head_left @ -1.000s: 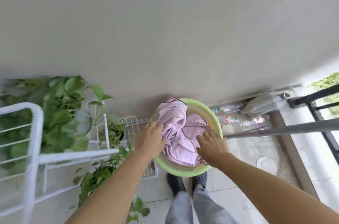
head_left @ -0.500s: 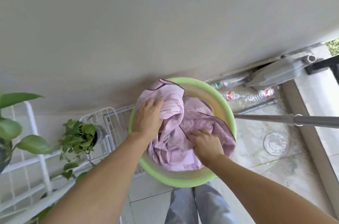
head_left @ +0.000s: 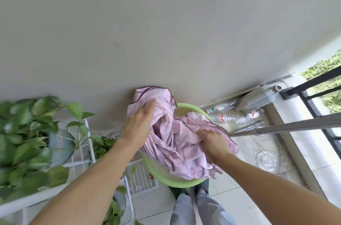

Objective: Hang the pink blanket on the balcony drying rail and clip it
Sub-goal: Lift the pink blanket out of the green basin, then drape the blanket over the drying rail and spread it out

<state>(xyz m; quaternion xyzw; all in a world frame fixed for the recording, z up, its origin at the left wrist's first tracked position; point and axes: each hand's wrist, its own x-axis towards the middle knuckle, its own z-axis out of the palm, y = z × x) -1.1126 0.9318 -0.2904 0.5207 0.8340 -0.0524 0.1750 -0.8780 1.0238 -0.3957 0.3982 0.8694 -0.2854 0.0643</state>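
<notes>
The pink blanket (head_left: pixel 171 136) is bunched up, rising out of a light green basin (head_left: pixel 166 180) on the floor by the wall. My left hand (head_left: pixel 139 123) grips the blanket's upper left folds. My right hand (head_left: pixel 212 143) is closed on its right edge, near the dark-trimmed hem. A grey metal drying rail (head_left: pixel 295 126) runs in from the right, its end just right of the blanket. No clips are visible.
Leafy potted plants (head_left: pixel 27 138) on a white wire rack (head_left: pixel 88 151) stand at the left. Empty plastic bottles (head_left: pixel 238 117) lie along the wall at the right. A black balcony railing (head_left: pixel 317 95) is at the far right, a floor drain (head_left: pixel 266 161) below it.
Both hands have closed on the blanket and lifted it partly out of the basin. The view has pulled back up, bringing the plants and the railing into sight.
</notes>
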